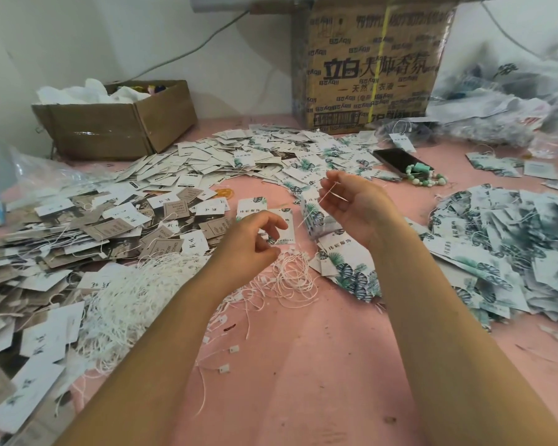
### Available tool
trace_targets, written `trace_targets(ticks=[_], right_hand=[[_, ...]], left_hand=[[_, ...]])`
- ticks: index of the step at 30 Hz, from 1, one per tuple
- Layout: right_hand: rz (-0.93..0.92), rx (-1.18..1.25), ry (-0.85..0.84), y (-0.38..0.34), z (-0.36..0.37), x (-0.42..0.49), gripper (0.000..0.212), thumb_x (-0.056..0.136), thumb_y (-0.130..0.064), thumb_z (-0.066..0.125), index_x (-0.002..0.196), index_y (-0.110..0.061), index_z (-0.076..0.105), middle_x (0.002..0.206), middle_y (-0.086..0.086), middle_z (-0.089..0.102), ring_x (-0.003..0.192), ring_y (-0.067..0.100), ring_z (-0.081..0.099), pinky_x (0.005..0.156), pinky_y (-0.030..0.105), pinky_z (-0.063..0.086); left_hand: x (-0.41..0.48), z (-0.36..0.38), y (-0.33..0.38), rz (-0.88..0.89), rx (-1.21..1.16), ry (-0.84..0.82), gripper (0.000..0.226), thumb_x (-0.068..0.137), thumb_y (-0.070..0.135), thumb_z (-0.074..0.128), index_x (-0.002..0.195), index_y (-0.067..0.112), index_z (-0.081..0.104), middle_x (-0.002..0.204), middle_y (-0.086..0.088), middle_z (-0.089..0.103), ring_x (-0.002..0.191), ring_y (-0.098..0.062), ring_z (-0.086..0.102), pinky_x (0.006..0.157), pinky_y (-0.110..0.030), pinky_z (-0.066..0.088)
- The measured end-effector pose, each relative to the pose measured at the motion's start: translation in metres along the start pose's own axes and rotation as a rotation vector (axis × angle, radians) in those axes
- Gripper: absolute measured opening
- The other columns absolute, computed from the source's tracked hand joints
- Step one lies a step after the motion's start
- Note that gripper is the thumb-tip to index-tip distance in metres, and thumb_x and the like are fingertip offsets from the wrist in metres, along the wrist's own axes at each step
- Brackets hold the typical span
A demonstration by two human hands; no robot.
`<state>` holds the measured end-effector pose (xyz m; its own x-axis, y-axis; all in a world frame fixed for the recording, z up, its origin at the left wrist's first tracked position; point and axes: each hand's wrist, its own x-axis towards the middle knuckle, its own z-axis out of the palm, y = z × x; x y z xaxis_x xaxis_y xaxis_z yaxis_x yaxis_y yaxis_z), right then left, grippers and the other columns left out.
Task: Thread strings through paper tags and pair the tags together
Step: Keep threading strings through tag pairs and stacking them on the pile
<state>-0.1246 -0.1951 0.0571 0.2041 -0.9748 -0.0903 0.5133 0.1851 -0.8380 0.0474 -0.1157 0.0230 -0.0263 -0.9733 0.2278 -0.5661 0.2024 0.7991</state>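
My right hand (355, 204) is raised above the pink table, palm toward me, pinching a thin white string (327, 196) that slants down to the left. Below it hangs or lies a leaf-printed paper tag (316, 214); whether the string passes through it I cannot tell. My left hand (255, 239) hovers over a tangle of loose white strings (290, 278), fingers curled, thumb and fingertips close together; whether it pinches a string is unclear. A white tag (252, 207) lies flat just beyond the left hand. More leaf tags (351, 272) lie beside my right forearm.
Heaps of tags cover the table: brown and white ones (110, 226) at left, leaf ones (512, 246) at right, mixed ones (271, 156) at the back. A big string bundle (136, 297) lies at left. A phone (397, 159), a bead bracelet (422, 177) and two cardboard boxes (116, 123) (368, 66) stand behind.
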Motion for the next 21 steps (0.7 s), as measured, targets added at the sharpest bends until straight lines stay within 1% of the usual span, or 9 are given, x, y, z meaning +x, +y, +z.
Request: trace_targets(ticks=[3, 6, 8, 9, 11, 13, 15, 18, 21], right_hand=[[-0.015, 0.111, 0.048, 0.001, -0.002, 0.003, 0.022, 0.098, -0.007, 0.038, 0.089, -0.006, 0.058, 0.062, 0.002, 0.056, 0.051, 0.011, 0.052, 0.05, 0.022, 0.048], [-0.05, -0.013, 0.129, 0.003, -0.008, 0.007, 0.024, 0.094, 0.001, 0.033, 0.091, -0.008, 0.055, 0.059, 0.001, 0.042, 0.044, 0.009, 0.032, 0.04, 0.018, 0.028], [-0.089, -0.256, 0.192, 0.008, -0.011, 0.009, 0.025, 0.092, 0.001, 0.032, 0.096, -0.009, 0.054, 0.063, 0.002, 0.042, 0.046, 0.009, 0.031, 0.04, 0.019, 0.026], [-0.112, -0.439, 0.222, 0.01, -0.013, 0.01, 0.023, 0.092, -0.002, 0.035, 0.102, -0.009, 0.054, 0.069, 0.003, 0.047, 0.051, 0.011, 0.037, 0.042, 0.021, 0.031], [-0.178, -0.864, 0.266, 0.017, -0.018, 0.013, 0.027, 0.093, -0.017, 0.044, 0.119, -0.01, 0.05, 0.098, 0.006, 0.058, 0.075, 0.017, 0.053, 0.062, 0.03, 0.044], [-0.218, -1.213, 0.277, 0.025, -0.024, 0.017, 0.043, 0.092, -0.033, 0.049, 0.128, -0.009, 0.043, 0.12, 0.01, 0.055, 0.102, 0.026, 0.055, 0.081, 0.036, 0.043], [-0.206, -1.414, 0.29, 0.031, -0.027, 0.019, 0.053, 0.091, -0.042, 0.049, 0.129, -0.005, 0.041, 0.124, 0.014, 0.051, 0.109, 0.033, 0.052, 0.083, 0.038, 0.042], [-0.127, -1.515, 0.307, 0.033, -0.032, 0.024, 0.054, 0.09, -0.048, 0.049, 0.119, -0.003, 0.05, 0.113, 0.014, 0.054, 0.1, 0.032, 0.054, 0.076, 0.037, 0.044], [-0.083, -1.486, 0.298, 0.029, -0.035, 0.027, 0.043, 0.087, -0.045, 0.053, 0.093, -0.004, 0.06, 0.082, 0.009, 0.057, 0.073, 0.025, 0.052, 0.057, 0.028, 0.037]], left_hand=[[-0.001, 0.005, -0.001, -0.014, 0.001, -0.007, 0.036, 0.082, -0.004, 0.061, 0.093, 0.031, 0.057, 0.091, 0.005, 0.056, 0.063, -0.006, 0.053, 0.063, -0.017, 0.045], [-0.004, 0.01, -0.001, -0.027, -0.021, -0.027, 0.031, 0.082, -0.002, 0.061, 0.098, 0.025, 0.059, 0.091, 0.005, 0.057, 0.061, -0.005, 0.052, 0.057, -0.01, 0.042], [-0.003, 0.011, -0.003, -0.036, -0.011, -0.015, 0.025, 0.085, 0.005, 0.064, 0.098, 0.025, 0.06, 0.091, 0.007, 0.058, 0.062, -0.004, 0.053, 0.055, -0.01, 0.041], [-0.002, 0.01, -0.006, -0.046, -0.005, 0.014, 0.02, 0.086, 0.009, 0.064, 0.097, 0.025, 0.06, 0.089, 0.008, 0.058, 0.063, -0.003, 0.054, 0.054, -0.009, 0.041], [0.001, 0.006, -0.012, -0.074, 0.025, 0.121, 0.011, 0.088, 0.018, 0.064, 0.093, 0.027, 0.06, 0.086, 0.011, 0.058, 0.062, 0.003, 0.053, 0.053, -0.009, 0.04], [0.006, 0.002, -0.018, -0.104, 0.105, 0.249, 0.004, 0.089, 0.021, 0.061, 0.093, 0.023, 0.06, 0.083, 0.013, 0.057, 0.064, 0.004, 0.05, 0.055, -0.013, 0.038], [0.012, -0.002, -0.026, -0.148, 0.184, 0.349, 0.009, 0.091, 0.022, 0.059, 0.096, 0.016, 0.061, 0.081, 0.014, 0.055, 0.07, 0.001, 0.05, 0.06, -0.017, 0.036], [0.023, -0.009, -0.034, -0.247, 0.305, 0.401, 0.02, 0.093, 0.033, 0.054, 0.098, 0.014, 0.057, 0.089, 0.004, 0.059, 0.082, -0.017, 0.058, 0.066, -0.029, 0.041], [0.036, -0.012, -0.041, -0.403, 0.517, 0.307, 0.045, 0.092, 0.052, 0.045, 0.106, 0.01, 0.053, 0.107, -0.007, 0.063, 0.095, -0.028, 0.059, 0.074, -0.035, 0.045]])
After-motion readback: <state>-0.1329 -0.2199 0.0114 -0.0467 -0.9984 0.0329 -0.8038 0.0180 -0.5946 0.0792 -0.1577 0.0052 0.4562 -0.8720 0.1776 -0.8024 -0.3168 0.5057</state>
